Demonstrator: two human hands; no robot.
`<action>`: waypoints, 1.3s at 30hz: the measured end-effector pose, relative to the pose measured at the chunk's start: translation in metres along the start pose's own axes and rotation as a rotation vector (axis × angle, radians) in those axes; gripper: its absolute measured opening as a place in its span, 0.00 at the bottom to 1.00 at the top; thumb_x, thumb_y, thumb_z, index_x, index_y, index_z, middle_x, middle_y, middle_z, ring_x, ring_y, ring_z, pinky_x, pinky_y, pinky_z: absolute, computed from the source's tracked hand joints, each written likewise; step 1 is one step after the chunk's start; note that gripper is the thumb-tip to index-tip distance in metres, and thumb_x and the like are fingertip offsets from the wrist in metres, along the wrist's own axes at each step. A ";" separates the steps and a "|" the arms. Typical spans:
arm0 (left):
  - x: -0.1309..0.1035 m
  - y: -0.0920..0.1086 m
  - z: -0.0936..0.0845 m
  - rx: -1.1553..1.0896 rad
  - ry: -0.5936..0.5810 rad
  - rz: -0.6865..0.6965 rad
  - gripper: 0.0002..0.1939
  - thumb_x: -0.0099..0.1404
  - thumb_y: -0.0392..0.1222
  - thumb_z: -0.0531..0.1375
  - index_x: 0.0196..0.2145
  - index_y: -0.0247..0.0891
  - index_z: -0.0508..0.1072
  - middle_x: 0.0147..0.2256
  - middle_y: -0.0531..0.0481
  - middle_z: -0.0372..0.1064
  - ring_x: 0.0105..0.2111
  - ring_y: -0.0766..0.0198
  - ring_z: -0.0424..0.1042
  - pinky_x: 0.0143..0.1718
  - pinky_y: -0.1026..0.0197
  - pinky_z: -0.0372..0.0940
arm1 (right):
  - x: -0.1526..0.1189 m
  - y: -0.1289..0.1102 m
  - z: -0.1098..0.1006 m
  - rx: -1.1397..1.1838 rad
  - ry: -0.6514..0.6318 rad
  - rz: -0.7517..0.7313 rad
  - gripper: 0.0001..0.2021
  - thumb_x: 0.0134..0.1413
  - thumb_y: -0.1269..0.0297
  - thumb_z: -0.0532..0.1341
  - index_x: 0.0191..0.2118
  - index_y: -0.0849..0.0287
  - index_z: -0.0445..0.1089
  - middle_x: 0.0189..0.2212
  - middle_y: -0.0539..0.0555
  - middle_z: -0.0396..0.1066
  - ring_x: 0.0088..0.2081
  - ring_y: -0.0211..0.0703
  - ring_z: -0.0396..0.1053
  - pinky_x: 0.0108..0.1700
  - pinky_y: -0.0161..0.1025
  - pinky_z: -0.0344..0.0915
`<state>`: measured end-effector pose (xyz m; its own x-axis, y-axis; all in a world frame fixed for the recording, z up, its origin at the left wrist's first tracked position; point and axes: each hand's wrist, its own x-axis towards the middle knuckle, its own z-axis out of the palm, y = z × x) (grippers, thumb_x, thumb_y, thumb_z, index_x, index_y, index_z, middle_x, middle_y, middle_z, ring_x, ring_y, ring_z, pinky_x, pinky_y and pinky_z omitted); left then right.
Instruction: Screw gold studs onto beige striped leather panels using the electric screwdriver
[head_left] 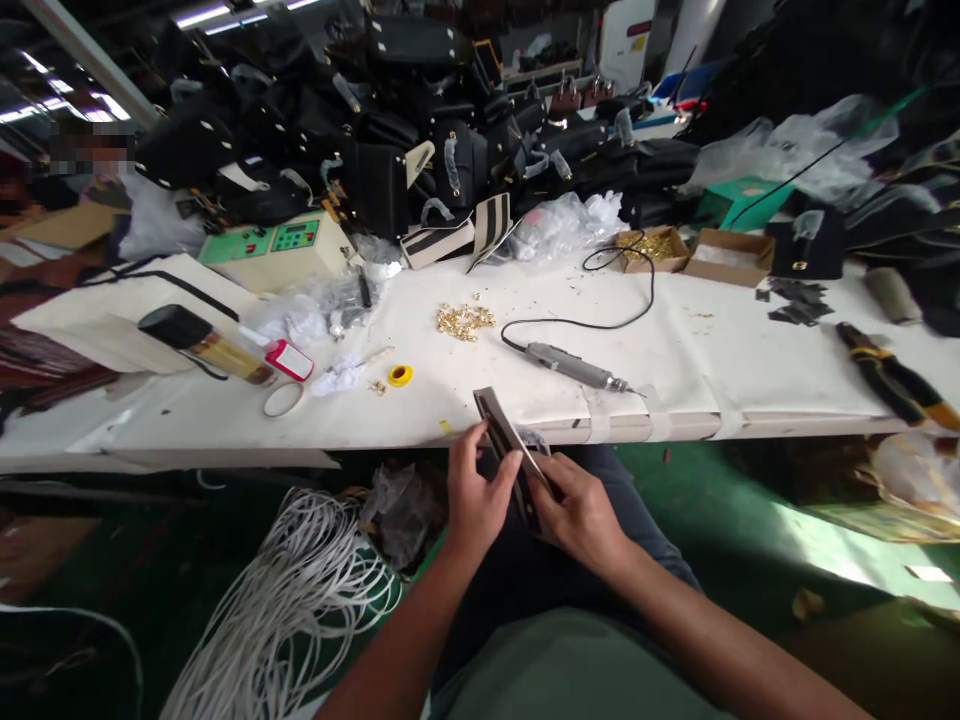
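Over my lap, just in front of the table edge, both hands hold a flat beige-and-dark bag piece [504, 425]. My left hand [480, 495] grips its left side, thumb and fingers closed on it. On the right side, my right hand [581, 508] is closed around its lower part. The piece is tilted, and the hands hide much of its lower end. Beyond it on the table lie a small heap of gold metal fittings [465, 321] and a grey corded rotary tool [574, 367]. A yellow ring-shaped spool [400, 376] sits to the left.
Pliers [889, 375] lie at the right, near cardboard boxes [729, 258] and dark scraps [800, 302]. At the left are a spray can [202, 342], a red-framed tag [289, 360] and a control box [277, 250]. Black bags [379, 190] pile up behind. White cords [285, 610] lie below.
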<state>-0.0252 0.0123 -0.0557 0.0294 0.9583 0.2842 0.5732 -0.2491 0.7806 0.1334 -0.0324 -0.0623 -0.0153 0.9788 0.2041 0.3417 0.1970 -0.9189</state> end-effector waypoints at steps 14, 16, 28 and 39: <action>-0.023 0.027 -0.032 -0.479 -0.061 -0.424 0.22 0.72 0.56 0.56 0.50 0.37 0.78 0.50 0.45 0.78 0.54 0.50 0.74 0.58 0.52 0.66 | 0.009 -0.059 -0.030 -0.035 -0.028 -0.243 0.08 0.64 0.67 0.64 0.47 0.55 0.77 0.34 0.53 0.76 0.33 0.41 0.74 0.36 0.37 0.69; -0.025 0.033 -0.032 -0.485 -0.127 -0.410 0.23 0.73 0.56 0.56 0.53 0.37 0.77 0.52 0.45 0.78 0.54 0.50 0.73 0.57 0.54 0.65 | 0.022 -0.056 -0.035 -0.076 0.035 -0.178 0.07 0.61 0.64 0.67 0.45 0.55 0.77 0.34 0.53 0.75 0.33 0.41 0.72 0.36 0.38 0.69; -0.024 0.035 -0.028 -0.777 -0.103 -0.544 0.22 0.70 0.55 0.61 0.52 0.36 0.79 0.51 0.42 0.78 0.52 0.51 0.75 0.57 0.55 0.65 | 0.034 -0.042 -0.021 0.053 -0.099 -0.023 0.08 0.65 0.62 0.63 0.44 0.54 0.79 0.39 0.53 0.77 0.41 0.44 0.74 0.44 0.41 0.69; 0.001 0.029 -0.025 -1.257 0.115 -1.004 0.20 0.60 0.47 0.70 0.46 0.33 0.79 0.43 0.41 0.81 0.46 0.50 0.80 0.53 0.51 0.72 | 0.015 -0.016 -0.037 0.269 -0.114 0.415 0.16 0.56 0.50 0.69 0.43 0.57 0.77 0.36 0.51 0.75 0.33 0.42 0.69 0.34 0.38 0.65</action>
<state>-0.0295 0.0025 -0.0188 -0.0169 0.7962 -0.6048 -0.6799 0.4344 0.5908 0.1625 -0.0227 -0.0319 -0.0375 0.9746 -0.2207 0.0870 -0.2169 -0.9723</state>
